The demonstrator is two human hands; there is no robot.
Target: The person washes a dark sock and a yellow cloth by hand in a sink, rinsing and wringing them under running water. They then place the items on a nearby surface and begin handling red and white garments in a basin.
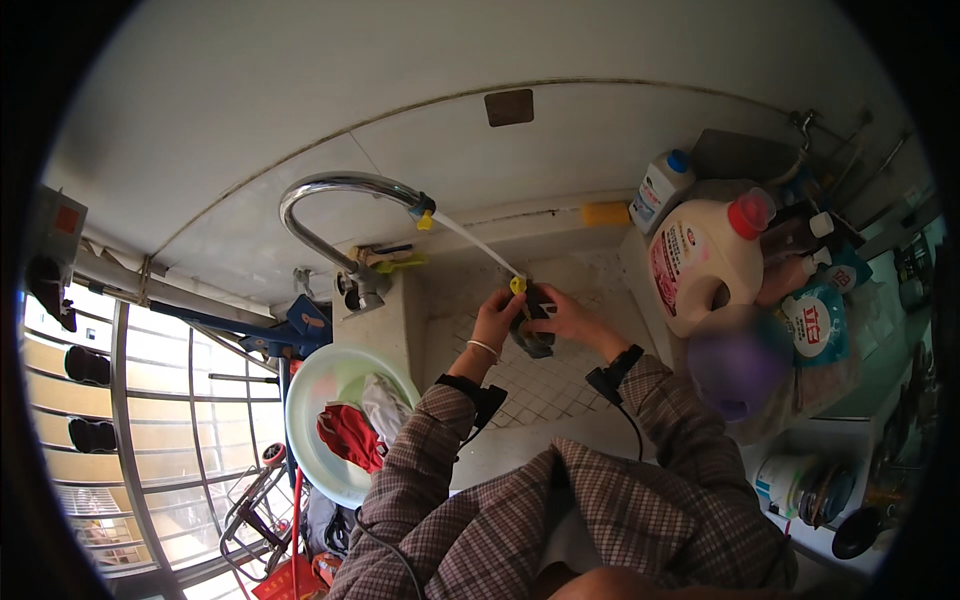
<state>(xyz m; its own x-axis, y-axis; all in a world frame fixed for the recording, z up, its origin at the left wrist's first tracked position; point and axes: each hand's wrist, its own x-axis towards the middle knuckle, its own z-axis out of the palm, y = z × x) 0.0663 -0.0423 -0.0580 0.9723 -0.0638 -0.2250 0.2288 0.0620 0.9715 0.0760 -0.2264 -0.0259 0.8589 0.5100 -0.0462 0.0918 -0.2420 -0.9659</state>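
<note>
My left hand (493, 319) and my right hand (566, 319) hold a small dark item (535, 343) between them, over a laundry sink (540, 390) with a grid-patterned bottom. Whether it is cloth or a shoe I cannot tell, as my fingers cover part of it. At its upper end, by my left fingertips, is a small yellow piece (517, 285). From the curved chrome faucet (352, 180) a slanting stream of water (480, 246) runs down to this end. A yellow tag (425, 220) sits at the spout's mouth.
Left of the sink is a pale basin (300, 420) with red cloth (351, 435) and white cloth (384, 409). On the right ledge stand a large detergent jug (697, 255), a white bottle (661, 191) and a blurred purple container (739, 367). A yellow block (606, 214) lies on the back rim.
</note>
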